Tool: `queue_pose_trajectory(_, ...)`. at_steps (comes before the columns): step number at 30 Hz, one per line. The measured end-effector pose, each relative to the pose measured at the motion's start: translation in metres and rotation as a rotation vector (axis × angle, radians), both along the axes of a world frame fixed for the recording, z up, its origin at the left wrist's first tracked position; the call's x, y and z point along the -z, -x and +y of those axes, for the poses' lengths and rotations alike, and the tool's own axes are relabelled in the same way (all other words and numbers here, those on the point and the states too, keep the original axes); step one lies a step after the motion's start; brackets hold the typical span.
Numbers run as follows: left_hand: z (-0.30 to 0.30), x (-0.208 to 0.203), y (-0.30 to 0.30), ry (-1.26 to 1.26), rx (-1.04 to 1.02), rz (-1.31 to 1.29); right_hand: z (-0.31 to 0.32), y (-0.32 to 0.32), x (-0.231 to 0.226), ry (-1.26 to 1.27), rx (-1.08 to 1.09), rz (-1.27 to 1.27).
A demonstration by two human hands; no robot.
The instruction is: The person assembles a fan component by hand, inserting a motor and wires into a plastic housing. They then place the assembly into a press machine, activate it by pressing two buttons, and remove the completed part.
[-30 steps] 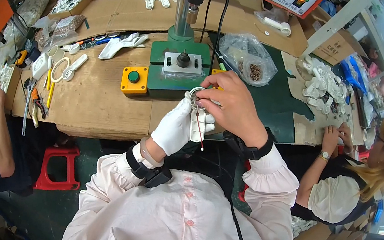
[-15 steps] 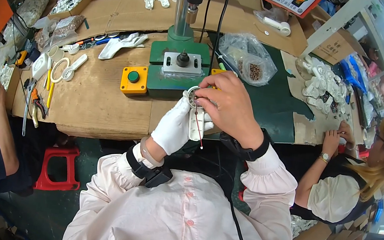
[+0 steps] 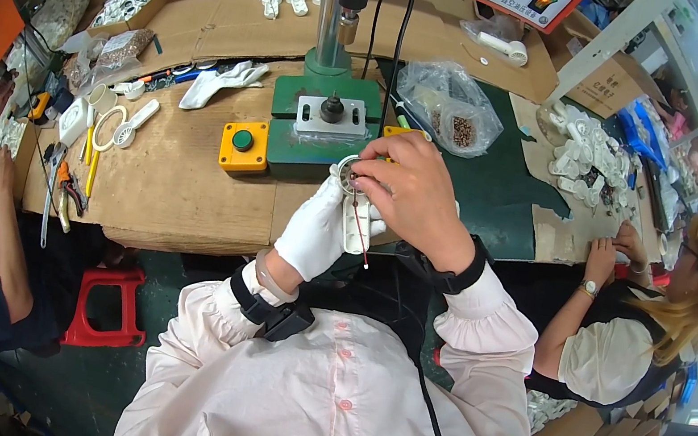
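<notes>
Wearing a white glove, my left hand [image 3: 315, 229] grips a white plastic fan housing [image 3: 355, 230] with a round ring head and a flat handle pointing toward me. A thin dark red wire [image 3: 359, 236] trails down over the handle. My bare right hand [image 3: 412, 190] has its thumb and fingers bent into the ring; whatever small part they pinch is hidden behind them. Just beyond my hands stands a green press [image 3: 326, 88] with a dark round fixture [image 3: 332, 108] on a metal plate.
A yellow box with a green button [image 3: 243, 146] sits left of the press. Pliers [image 3: 72, 187], white rings and a white glove [image 3: 222, 84] lie leftward. To the right are a plastic bag of small metal parts [image 3: 453, 112] and piled white housings [image 3: 588, 155]. Co-workers sit on both sides.
My hands hold nearly the same pose, with the right fingers shifted slightly at the ring. At the far left, the co-worker's hands have moved apart, one reaching farther away.
</notes>
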State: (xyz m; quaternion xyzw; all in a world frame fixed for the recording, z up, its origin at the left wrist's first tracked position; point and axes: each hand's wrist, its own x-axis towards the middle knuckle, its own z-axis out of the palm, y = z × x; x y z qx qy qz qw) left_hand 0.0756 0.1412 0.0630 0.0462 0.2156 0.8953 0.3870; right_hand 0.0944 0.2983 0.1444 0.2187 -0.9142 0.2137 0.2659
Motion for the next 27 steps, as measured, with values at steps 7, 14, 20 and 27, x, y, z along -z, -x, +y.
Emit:
queue_pose_trajectory(7, -0.010, -0.002, 0.008, -0.040, 0.054, 0.064, 0.014, 0.003, -0.002, 0.163, -0.071, -0.084)
queue_pose_trajectory(14, -0.013, -0.005, 0.010, -0.050, 0.094, 0.061, 0.006, 0.002, -0.003, 0.027, -0.090, -0.138)
queue_pose_trajectory(20, -0.018, -0.026, 0.043, -0.104, 0.022, 0.150, -0.007, 0.046, -0.018, 0.141, -0.014, -0.064)
queue_pose_trajectory(27, -0.022, -0.027, 0.067, -0.032, -0.038, 0.190, -0.025, 0.097, -0.005, 0.036, 0.162, -0.096)
